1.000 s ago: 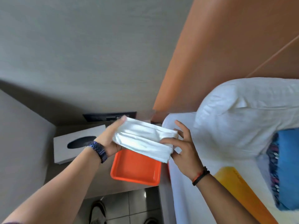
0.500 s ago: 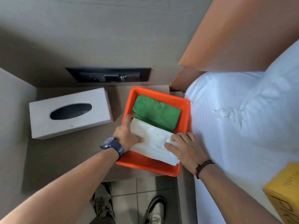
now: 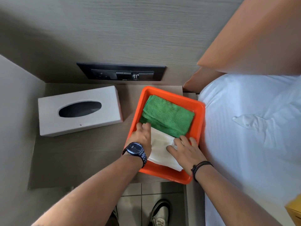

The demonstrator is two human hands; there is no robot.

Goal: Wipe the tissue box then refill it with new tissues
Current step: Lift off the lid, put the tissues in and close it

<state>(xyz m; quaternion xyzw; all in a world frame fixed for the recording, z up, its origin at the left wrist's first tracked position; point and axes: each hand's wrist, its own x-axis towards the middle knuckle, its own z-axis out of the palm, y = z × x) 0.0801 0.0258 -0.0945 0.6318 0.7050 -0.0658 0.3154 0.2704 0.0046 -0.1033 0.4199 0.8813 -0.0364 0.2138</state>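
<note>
The white tissue box point(image 3: 48, 118), with a dark oval slot on top, lies on the bedside table point(image 3: 73, 157) at the left. To its right stands an orange tray point(image 3: 162, 174) holding a folded green cloth point(image 3: 167, 116) at the back and a white tissue stack point(image 3: 160, 147) at the front. My left hand point(image 3: 143, 136), watch on its wrist, holds the stack's left end. My right hand point(image 3: 185, 152) lies over the stack's right end, fingers spread. Both hands are down inside the tray and hide the ends of the stack.
A black switch panel point(image 3: 122, 72) is set in the wall behind the table. The bed with a white sheet point(image 3: 252, 136) and an orange headboard point(image 3: 252, 38) borders the tray's right side. A yellow box point(image 3: 294, 209) shows at the lower right edge. My shoes point(image 3: 160, 212) stand on the tiled floor below.
The tissue stack, held up in the air a second ago, has come down into the front of the orange tray. Both hands remain on it and have barely shifted since.
</note>
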